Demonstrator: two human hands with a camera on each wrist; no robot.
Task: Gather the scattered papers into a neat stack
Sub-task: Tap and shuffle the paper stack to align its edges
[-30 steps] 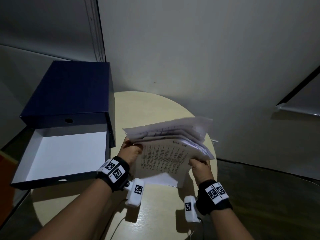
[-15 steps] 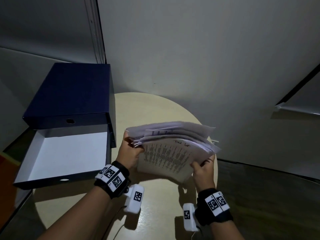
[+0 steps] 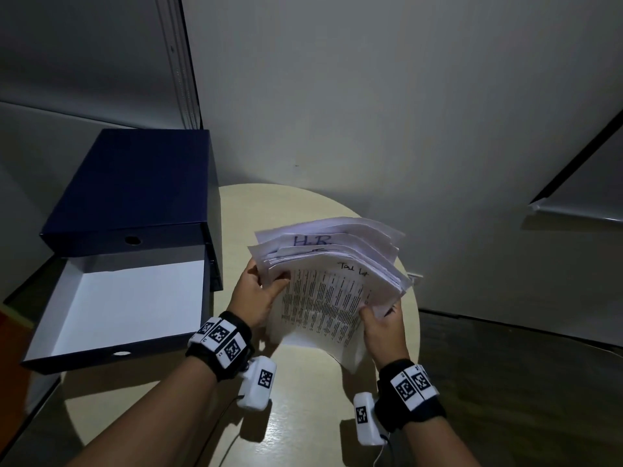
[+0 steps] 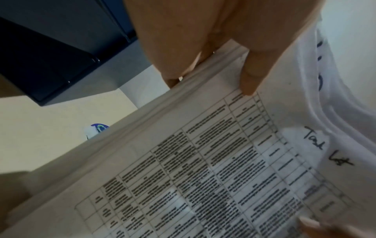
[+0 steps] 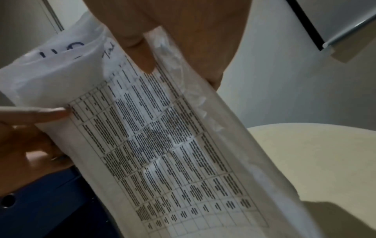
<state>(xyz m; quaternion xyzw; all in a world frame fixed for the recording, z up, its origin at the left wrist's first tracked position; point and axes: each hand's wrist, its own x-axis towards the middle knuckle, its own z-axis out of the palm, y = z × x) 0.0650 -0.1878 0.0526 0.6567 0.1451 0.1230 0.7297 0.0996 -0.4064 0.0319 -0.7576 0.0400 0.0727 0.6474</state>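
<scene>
An uneven stack of white papers (image 3: 328, 284) is held up on edge over the round cream table (image 3: 303, 412). Its front sheet carries a printed grid of text (image 4: 203, 177) (image 5: 162, 145) with handwriting at the top; the sheets behind fan out at the upper edge. My left hand (image 3: 258, 296) grips the stack's left edge, thumb on the front sheet (image 4: 250, 77). My right hand (image 3: 382, 326) grips the right edge, thumb on the front (image 5: 140, 53). The stack's lower corner hangs near the tabletop; I cannot tell whether it touches.
A dark blue box (image 3: 135, 187) stands at the table's left. Its white-lined open tray (image 3: 118, 308) lies in front of it, with nothing inside. A pale wall rises behind the table, and dark floor lies to the right.
The stack has tilted more upright and risen a little between my hands. My right hand has shifted its grip up along the right edge. The sheets fan out wider at the top.
</scene>
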